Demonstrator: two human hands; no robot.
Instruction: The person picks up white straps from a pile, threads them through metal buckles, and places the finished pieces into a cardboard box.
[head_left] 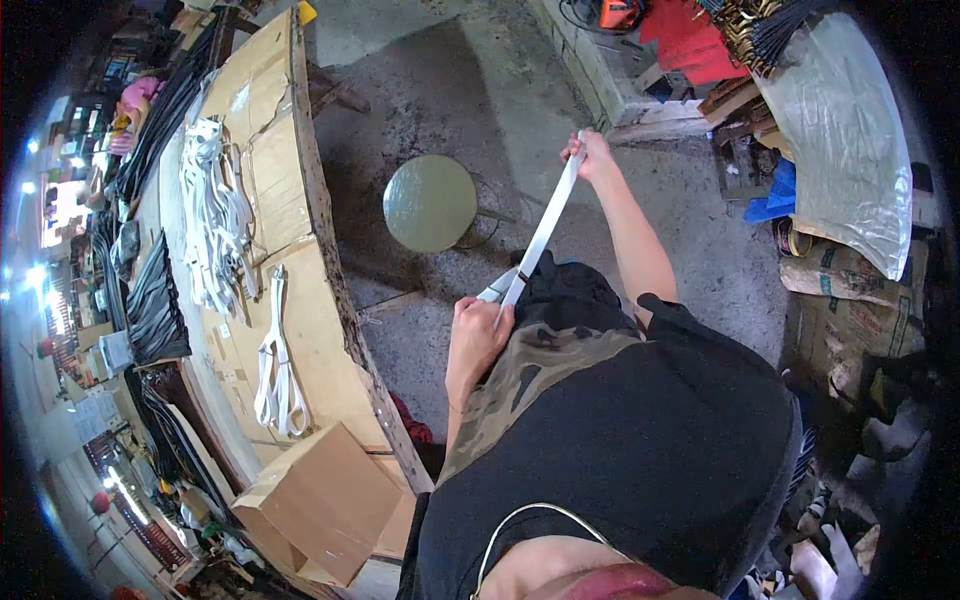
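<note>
A white strap [548,224] is stretched at a slant in front of my body. My right hand [590,155], away from the body, is closed on its far end. Near my waist my left hand [478,338] is closed round the near end, where the strap is doubled and a small dark band crosses it. On the cardboard-covered table to the left lie a heap of white straps [212,215] and, apart from it, a looped white strap [277,365].
A round stool [430,203] stands on the floor beyond my hands. The table [285,190] has a ragged edge, with a cardboard box [325,495] at its near end. Dark straps [155,310] lie farther left. Sacks [845,275] and scraps are at the right.
</note>
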